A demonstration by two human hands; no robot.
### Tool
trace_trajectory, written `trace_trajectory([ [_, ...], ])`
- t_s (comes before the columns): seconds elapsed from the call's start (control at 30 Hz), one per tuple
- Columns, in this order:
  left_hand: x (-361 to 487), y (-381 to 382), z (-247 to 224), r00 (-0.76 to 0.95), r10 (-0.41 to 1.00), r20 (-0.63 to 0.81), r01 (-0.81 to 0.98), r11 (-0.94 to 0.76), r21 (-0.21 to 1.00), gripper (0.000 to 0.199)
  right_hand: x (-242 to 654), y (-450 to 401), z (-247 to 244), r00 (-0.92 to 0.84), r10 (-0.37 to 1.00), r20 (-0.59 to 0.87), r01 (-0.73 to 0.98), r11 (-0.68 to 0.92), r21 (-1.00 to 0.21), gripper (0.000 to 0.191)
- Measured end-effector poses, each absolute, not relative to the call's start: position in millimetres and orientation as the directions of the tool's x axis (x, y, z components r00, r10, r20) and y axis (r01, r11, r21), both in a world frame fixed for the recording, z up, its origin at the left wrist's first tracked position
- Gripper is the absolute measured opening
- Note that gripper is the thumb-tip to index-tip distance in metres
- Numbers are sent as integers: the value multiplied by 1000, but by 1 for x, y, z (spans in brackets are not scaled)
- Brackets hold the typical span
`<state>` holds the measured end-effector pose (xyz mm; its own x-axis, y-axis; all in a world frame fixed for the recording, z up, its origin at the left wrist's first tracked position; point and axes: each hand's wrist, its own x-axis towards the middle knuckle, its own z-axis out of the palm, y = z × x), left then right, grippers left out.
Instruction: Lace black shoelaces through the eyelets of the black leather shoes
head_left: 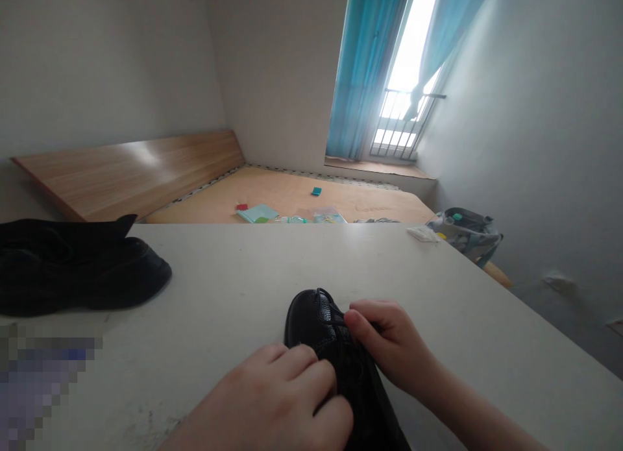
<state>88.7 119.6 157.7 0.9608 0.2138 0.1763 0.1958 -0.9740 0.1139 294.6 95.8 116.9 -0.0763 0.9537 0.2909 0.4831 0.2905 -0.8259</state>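
Note:
A black leather shoe (306, 315) with black laces rests on the white table in front of me, toe pointing away. My right hand (387, 337) is at the shoe's right side, thumb and fingers pinched on a shoelace (335, 322). Over the near left part of the shoe lies my left hand (287, 399), its fingers curled closed. Whatever those left fingers grip is hidden from view. The shoe's heel end runs out of the bottom of the picture.
Another black shoe (97, 269) lies at the table's left. A small clear packet (422, 234) sits near the far right edge of the white table (233, 276). Beyond are a bed (282, 182) with several small items and a grey bag (470, 227) by the wall.

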Motion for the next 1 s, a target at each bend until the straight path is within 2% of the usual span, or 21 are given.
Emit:
trace_trajectory([
  [0.1,92,119,170,851,445,279,393,-892,223,23,297,95,122,-24,989,145,258,146,-955,52],
  [0.2,97,123,176,764,541,351,429,-833,348,46,299,87,133,-139,983,121,183,146,-972,48],
  [0.27,101,127,177,787,549,282,391,-797,460,38,300,82,140,-215,966,142,213,189,-959,45],
  [0.33,103,130,178,811,546,210,356,-746,563,13,302,81,143,-232,957,175,233,230,-945,44],
  [0.47,102,134,185,747,617,248,295,-642,708,25,308,89,140,-155,967,204,142,226,-964,43],
  [0.57,99,140,190,649,737,187,236,-430,872,30,312,97,135,-43,989,140,12,141,-990,39],
  [0.67,96,149,192,510,850,130,66,-189,980,32,316,103,134,13,999,52,-194,54,-979,35],
  [0.73,94,155,193,404,910,95,-54,-80,995,28,320,107,134,24,1000,13,-356,21,-934,33],
  [0.83,92,159,198,280,960,25,-237,43,971,24,331,116,134,139,988,-69,-562,21,-827,26],
  [0.9,91,160,204,208,978,-9,-386,91,918,24,345,123,133,249,961,-122,-616,60,-785,21],
  [1.0,89,163,212,108,994,11,-543,50,838,24,376,132,129,419,895,-155,-611,152,-777,18],
])
